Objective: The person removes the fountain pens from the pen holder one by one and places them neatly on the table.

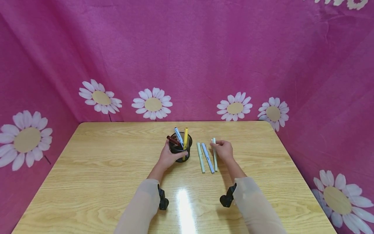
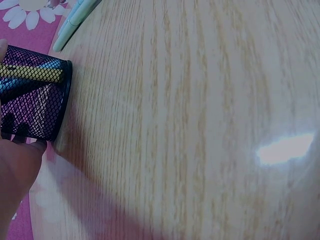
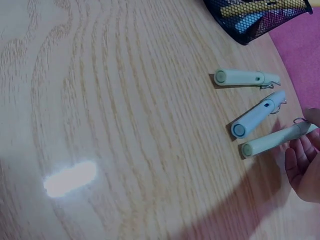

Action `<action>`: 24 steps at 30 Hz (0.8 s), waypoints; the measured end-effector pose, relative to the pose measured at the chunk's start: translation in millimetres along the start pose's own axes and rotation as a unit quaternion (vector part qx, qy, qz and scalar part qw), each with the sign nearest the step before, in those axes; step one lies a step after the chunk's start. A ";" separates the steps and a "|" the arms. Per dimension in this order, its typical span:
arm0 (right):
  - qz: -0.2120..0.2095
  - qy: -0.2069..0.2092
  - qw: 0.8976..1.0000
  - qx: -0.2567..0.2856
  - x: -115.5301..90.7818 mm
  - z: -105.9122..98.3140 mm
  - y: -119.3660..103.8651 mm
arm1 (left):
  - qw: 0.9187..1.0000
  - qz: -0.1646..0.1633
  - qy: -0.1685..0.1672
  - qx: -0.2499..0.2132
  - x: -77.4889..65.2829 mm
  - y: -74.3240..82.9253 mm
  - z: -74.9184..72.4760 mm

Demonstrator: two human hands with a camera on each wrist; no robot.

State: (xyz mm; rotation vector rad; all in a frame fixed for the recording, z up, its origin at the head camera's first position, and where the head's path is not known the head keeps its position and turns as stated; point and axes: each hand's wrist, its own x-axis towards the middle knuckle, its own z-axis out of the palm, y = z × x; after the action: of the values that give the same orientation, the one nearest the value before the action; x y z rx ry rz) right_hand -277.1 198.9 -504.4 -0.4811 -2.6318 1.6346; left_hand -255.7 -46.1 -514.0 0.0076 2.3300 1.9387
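Observation:
My left hand (image 1: 168, 157) grips a black mesh pen holder (image 2: 35, 107) from its left side, with the thumb across the front. Standing in the holder are a dark red pen (image 1: 173, 140), a light blue pen (image 1: 179, 137) and a yellow pen (image 1: 185, 136). To the right, my right hand (image 1: 225, 150) pinches the upper end of a pale green pen (image 3: 272, 141); its lower end is at the tabletop, and whether it touches is hard to tell. Beside it lie a blue pen (image 3: 257, 116) and another light green pen (image 3: 240, 77), both with clips.
The wooden table (image 1: 102, 175) carries a bright light reflection (image 1: 185, 208) near its front. A pink curtain (image 1: 187, 58) with white flowers hangs behind the table and at both sides. Black wrist cameras (image 1: 163, 198) sit at the pale sleeves (image 1: 143, 201).

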 end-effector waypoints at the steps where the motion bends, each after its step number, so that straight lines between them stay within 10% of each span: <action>1: 0.000 0.002 1.000 -0.007 -0.3 -0.1 0.5 | 1.000 0.001 -0.001 0.000 0.1 0.1 0.1; 24: 0.035 -0.004 0.998 -0.060 -0.3 10.2 6.8 | 1.000 0.008 0.000 0.004 -1.0 1.5 -0.3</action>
State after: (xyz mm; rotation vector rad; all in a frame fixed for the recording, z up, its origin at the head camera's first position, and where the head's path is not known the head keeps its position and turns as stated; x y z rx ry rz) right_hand -276.8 192.7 -514.9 -0.5765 -2.7610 1.5054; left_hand -254.8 -46.2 -512.3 0.0272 2.3456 1.9373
